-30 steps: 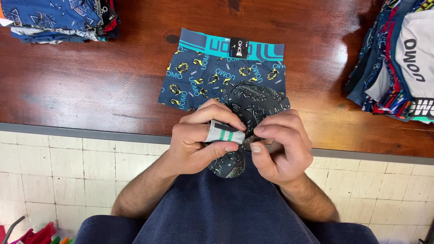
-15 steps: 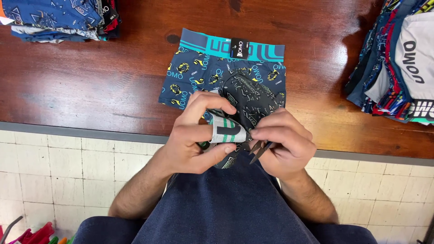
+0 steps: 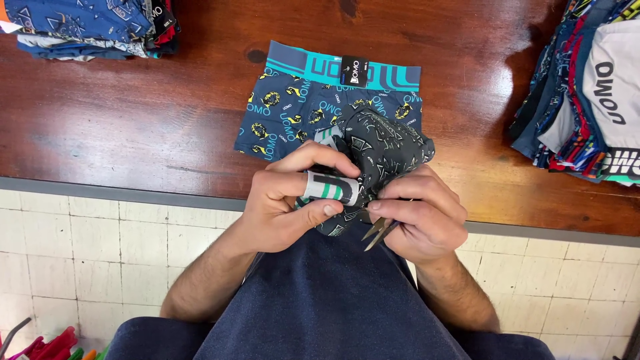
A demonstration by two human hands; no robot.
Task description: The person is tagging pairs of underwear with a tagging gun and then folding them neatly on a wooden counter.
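While a dark grey patterned pair of underpants (image 3: pixel 380 150) is held up just above the near edge of the wooden surface (image 3: pixel 133 127), its grey-and-green waistband (image 3: pixel 330 188) is gripped by the left hand (image 3: pixel 287 200), with the fingers curled over the band and the thumb pressed beneath it. The garment's lower edge is pinched between thumb and forefinger of the right hand (image 3: pixel 427 213), in which a small pair of metal snips (image 3: pixel 378 230) is also held, blades pointing down and to the left. Behind the hands, a navy pair of underpants with a yellow print (image 3: pixel 293 113) is laid flat on the surface, its turquoise waistband away from the person. A stack of folded garments (image 3: pixel 87 27) is seen at the far left, and another pile (image 3: pixel 587 100) at the right edge. Pale floor tiles (image 3: pixel 100 253) are seen below the surface.
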